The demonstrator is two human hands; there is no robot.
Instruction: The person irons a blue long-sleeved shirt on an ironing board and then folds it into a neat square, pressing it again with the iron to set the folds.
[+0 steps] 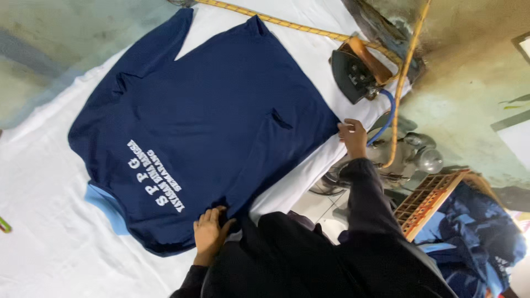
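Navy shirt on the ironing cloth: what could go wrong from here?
1. The iron sits tilted at the cloth's edge; its blue cord runs close to the right hand, so a snag might topple it.
2. The left hand pins the navy shirt near the edge; pulling may re-wrinkle it or slide it off.

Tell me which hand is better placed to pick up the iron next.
Probably the right hand: it rests at the navy shirt's edge just below the iron. The left hand presses the shirt's far corner.

Basket (428, 201) partly behind sleeve
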